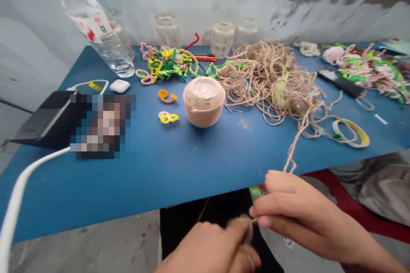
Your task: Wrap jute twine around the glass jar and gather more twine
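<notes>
Below the table's front edge, my left hand [211, 249] is closed around a small bundle of jute twine [241, 232]. My right hand [294, 211] pinches a strand at that bundle with its fingers closed. From my right hand a twine strand [296, 143] runs up onto the blue table [179, 166] into a big loose tangle of jute [272, 79]. A wrapped ball of twine [204, 101] stands in the middle of the table, apart from both hands.
Coloured pipe-cleaner shapes [166, 64] lie at the back, more [371, 68] at the right. Three glass jars [222, 38] and a plastic bottle [99, 30] stand near the wall. A phone [48, 119], white cable [19, 196], earbud case [120, 86] and tape rings [350, 132] also lie there.
</notes>
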Motion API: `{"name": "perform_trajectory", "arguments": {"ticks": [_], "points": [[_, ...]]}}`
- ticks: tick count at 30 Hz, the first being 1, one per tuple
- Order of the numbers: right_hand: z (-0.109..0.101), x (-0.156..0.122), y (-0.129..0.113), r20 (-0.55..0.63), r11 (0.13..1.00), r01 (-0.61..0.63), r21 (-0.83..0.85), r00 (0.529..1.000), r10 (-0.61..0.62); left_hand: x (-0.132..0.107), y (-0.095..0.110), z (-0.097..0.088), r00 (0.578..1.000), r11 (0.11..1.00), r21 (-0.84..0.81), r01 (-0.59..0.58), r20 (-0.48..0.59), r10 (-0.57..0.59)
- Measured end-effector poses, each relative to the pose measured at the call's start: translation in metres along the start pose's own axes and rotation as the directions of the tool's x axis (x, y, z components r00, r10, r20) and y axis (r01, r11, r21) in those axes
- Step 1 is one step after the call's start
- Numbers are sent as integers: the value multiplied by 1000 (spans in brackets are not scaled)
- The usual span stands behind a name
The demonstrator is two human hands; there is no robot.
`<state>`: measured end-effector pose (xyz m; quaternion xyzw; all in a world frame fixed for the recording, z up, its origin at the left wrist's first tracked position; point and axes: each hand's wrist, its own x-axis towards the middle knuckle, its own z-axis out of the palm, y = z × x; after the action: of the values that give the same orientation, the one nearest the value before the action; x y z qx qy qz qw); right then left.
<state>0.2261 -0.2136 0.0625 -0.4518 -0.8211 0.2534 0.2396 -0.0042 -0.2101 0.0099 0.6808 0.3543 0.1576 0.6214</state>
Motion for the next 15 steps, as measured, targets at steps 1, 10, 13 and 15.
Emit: {"name": "perform_trajectory", "arguments": {"ticks": [1, 10, 13, 15], "points": [[-1, 1, -1, 15, 1000, 4, 0, 1000, -4, 6, 3, -4, 998, 997, 66, 46, -34, -44], [4, 1, 8, 34, 999, -34, -14, 999, 35, 7, 10, -22, 873, 846, -408, -343, -470, 127], [2, -3, 17, 18, 997, -75, -25, 997, 76, -3, 14, -34, 928, 853, -408, -326, -310, 206], [-2, -6, 22, -3, 992, -120, -45, 993, 120, -7, 16, -40, 949, 896, -336, -290, -221, 225]]}}
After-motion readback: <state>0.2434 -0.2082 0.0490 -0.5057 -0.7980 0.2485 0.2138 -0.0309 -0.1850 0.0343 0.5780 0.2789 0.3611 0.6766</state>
